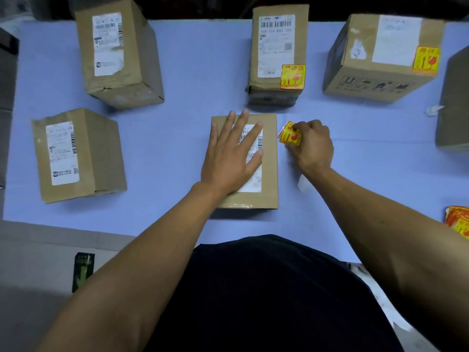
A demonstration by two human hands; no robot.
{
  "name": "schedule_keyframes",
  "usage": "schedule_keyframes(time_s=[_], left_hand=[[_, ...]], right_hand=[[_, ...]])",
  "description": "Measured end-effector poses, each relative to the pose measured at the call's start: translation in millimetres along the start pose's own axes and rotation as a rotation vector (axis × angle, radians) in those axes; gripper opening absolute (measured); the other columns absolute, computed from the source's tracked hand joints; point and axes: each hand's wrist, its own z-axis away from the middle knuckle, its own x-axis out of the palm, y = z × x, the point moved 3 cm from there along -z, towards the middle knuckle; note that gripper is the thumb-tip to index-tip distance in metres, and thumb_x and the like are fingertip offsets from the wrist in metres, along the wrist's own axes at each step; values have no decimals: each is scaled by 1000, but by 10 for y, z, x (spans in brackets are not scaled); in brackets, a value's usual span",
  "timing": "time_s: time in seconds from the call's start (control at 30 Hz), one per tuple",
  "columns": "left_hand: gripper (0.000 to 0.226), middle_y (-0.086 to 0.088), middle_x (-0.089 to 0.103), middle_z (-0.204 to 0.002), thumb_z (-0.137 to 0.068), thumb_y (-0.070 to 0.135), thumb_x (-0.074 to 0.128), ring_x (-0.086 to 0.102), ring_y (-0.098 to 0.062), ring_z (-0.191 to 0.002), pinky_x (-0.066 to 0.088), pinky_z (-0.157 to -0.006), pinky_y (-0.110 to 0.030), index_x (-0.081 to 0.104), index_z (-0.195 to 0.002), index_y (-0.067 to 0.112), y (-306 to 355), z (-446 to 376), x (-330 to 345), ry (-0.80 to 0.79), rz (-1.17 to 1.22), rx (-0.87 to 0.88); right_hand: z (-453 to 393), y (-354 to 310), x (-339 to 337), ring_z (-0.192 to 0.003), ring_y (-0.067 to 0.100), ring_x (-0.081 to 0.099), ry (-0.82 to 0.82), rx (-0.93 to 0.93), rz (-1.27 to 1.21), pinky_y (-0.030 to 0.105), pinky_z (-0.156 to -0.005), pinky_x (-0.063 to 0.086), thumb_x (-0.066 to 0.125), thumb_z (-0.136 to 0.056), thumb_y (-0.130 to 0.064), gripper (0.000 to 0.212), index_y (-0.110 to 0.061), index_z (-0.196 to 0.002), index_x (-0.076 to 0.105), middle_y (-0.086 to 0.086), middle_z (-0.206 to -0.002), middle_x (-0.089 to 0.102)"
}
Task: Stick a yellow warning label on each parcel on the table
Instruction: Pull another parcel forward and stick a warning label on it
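Holding the near box (269,161) flat, the left hand (228,158) lies on top of it with its fingers spread wide open, gripping nothing. Just to the right of that box, the right hand (312,146) has its fingers pinched shut on a yellow sticker (289,134), low over the blue table (190,80). The sticker is beside the box and not on it yet. I think the job now is to put it on this box. To do it well, pick a bare brown spot next to the white paper, lay one edge down first, then rub it flat so no bumps stay. Keep the left hand pressing so the box does not slide. More stickers sit in a pile (459,221) at the right edge. Further away, two boxes on the left (81,153) (119,52) show no yellow sticker. At the back, the middle box (276,54) and the right box (380,59) each have one
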Motion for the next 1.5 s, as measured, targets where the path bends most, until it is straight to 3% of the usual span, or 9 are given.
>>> schedule_keyframes(time_s=[0.33,0.47,0.57,0.63,0.8,0.93,1.03,1.2,1.5], left_hand=[[62,-3,17,-167,-97,53,31,9,-26,-155,4,-123,-51,34,-154,28,30,-1,-27,-24,26,-7],[56,-8,36,-159,-97,46,46,23,-29,-151,14,-123,-51,50,-145,17,56,11,-129,72,246,-48],[46,-3,68,-125,-92,48,52,57,-21,-123,43,-108,-42,70,-118,14,215,13,-344,218,552,-159],[34,2,75,-100,-89,48,58,68,-15,-98,54,-92,-43,74,-99,20,337,5,-429,150,881,-255],[14,-7,70,-79,-92,21,64,63,-15,-74,58,-75,-43,70,-82,13,416,59,-469,129,1119,-256],[11,-7,72,-85,-98,5,59,66,-12,-78,56,-74,-28,69,-96,3,385,135,-535,140,1246,-271],[10,8,73,-72,-99,4,56,66,-3,-67,53,-64,-18,66,-98,6,358,198,-559,91,1366,-339],[11,8,72,-70,-98,5,58,66,-4,-65,52,-64,-19,64,-106,4,343,318,-600,-10,1418,-346],[15,4,64,-64,-95,9,63,55,-8,-57,44,-56,-20,66,-81,12,268,370,-741,-99,1440,-340]], right_hand=[[110,101,-116,-117,34,50,113,-75,-196,32,-85,39,67,-92,-33,38,-12,-124,68,12,-121,61],[320,-116,-345,-102,26,59,215,-216,-367,23,-80,34,68,-90,-34,28,-15,-110,72,5,-109,71],[560,-292,-535,-97,24,59,321,-357,-387,20,-80,32,69,-89,-31,24,-15,-107,72,3,-103,71],[682,-379,-584,-98,23,58,349,-428,-379,19,-81,33,68,-90,-31,24,-16,-109,71,3,-103,71],[840,-518,-586,-100,25,59,319,-515,-341,29,-83,45,65,-90,-25,25,-17,-113,69,2,-106,68],[865,-520,-663,-88,12,65,52,-165,-943,25,-83,55,75,-88,-14,32,-16,-119,66,-1,-98,69],[909,-535,-687,-82,23,66,-183,69,-1321,29,-78,60,66,-93,-5,11,-8,-103,69,9,-87,69],[978,-583,-706,-63,13,63,-244,56,-1246,24,-65,58,65,-94,-3,11,-10,-86,67,1,-70,66],[1116,-717,-774,-70,14,70,-437,57,-1381,24,-60,58,56,-99,-6,16,-7,-87,68,5,-72,70]])
